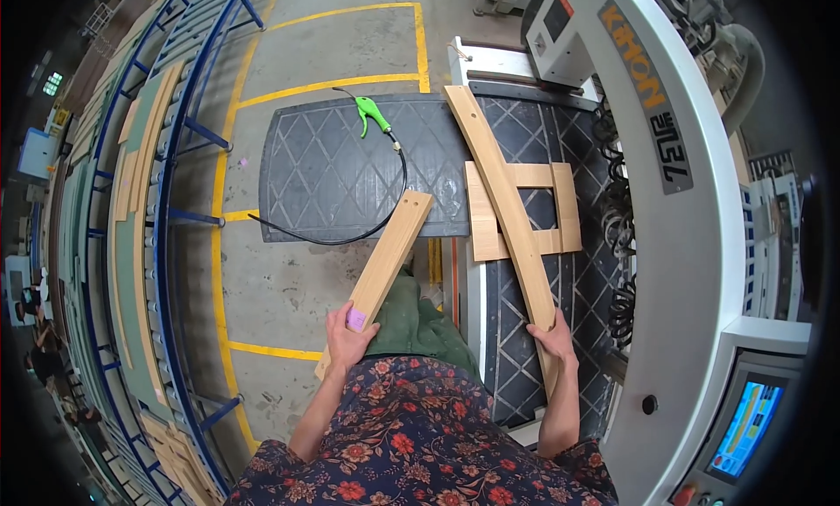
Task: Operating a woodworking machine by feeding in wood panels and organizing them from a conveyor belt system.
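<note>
dark floral short-sleeved top, green trousers, bare forearms

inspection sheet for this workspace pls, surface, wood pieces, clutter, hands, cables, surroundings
surface: dark diamond-patterned machine bed; grey mat on concrete floor.
job's things: short wooden board in left hand; long wooden strip under right hand, lying across a wooden frame on the bed.
clutter: green air blow gun on the mat.
hands: both bare, each closed on its wood piece.
cables: black hose from the blow gun; coiled black hoses by the machine.
surroundings: white machine housing, control screen, blue roller rack with boards, yellow floor lines.
</note>
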`<state>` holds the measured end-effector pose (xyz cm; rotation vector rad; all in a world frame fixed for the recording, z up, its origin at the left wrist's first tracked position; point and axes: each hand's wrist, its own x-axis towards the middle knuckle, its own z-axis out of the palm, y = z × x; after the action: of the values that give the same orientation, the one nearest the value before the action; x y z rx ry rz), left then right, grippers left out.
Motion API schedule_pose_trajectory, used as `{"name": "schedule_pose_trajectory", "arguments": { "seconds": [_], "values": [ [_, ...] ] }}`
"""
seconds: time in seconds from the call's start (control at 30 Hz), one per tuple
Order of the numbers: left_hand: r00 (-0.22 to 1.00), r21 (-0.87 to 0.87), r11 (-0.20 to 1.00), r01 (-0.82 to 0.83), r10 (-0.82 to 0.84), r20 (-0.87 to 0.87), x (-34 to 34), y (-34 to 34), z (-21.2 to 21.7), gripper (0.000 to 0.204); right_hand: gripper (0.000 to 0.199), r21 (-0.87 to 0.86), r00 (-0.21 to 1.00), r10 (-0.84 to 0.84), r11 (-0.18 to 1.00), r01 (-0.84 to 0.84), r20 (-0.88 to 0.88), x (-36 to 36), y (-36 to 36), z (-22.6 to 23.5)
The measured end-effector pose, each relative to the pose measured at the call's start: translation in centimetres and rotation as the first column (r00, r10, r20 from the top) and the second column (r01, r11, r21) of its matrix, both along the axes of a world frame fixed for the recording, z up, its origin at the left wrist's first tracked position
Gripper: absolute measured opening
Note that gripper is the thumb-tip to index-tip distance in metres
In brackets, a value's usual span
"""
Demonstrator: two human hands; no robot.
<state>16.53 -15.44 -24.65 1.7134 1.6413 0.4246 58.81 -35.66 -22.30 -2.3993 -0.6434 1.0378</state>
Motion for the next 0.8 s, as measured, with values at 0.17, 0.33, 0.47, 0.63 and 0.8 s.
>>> {"name": "schedule_pose_trajectory", "arguments": {
  "seconds": [0.17,0.33,0.47,0.63,0.8],
  "values": [
    [0.999,0.064,0.997,0.047,-0.046,-0.023,-0.4,1.1,0.8,0.075,0.078,-0.018,0.998,0.015,1.0,-0.014,0.058,-0.5,0.2,0.2],
    [0.997,0.073,0.995,0.064,-0.067,0.048,-0.3,3.1,2.3,0.075,0.077,0.038,0.929,-0.055,0.998,0.044,0.367,-4.0,1.0,1.8],
    [0.996,0.106,0.993,0.047,-0.055,0.072,0.0,6.1,2.2,0.075,0.065,0.037,0.796,-0.169,0.983,0.181,0.582,-6.9,1.1,2.0],
    [0.993,0.059,0.993,-0.101,0.097,0.065,-0.1,10.7,1.2,0.075,0.048,-0.02,0.751,-0.224,0.954,0.301,0.622,-9.0,1.3,1.5],
    [0.986,0.093,0.982,-0.165,0.166,-0.002,-0.8,14.6,0.3,0.076,0.04,-0.024,0.717,-0.165,0.969,0.246,0.678,-9.0,1.2,0.9]
  ]
}}
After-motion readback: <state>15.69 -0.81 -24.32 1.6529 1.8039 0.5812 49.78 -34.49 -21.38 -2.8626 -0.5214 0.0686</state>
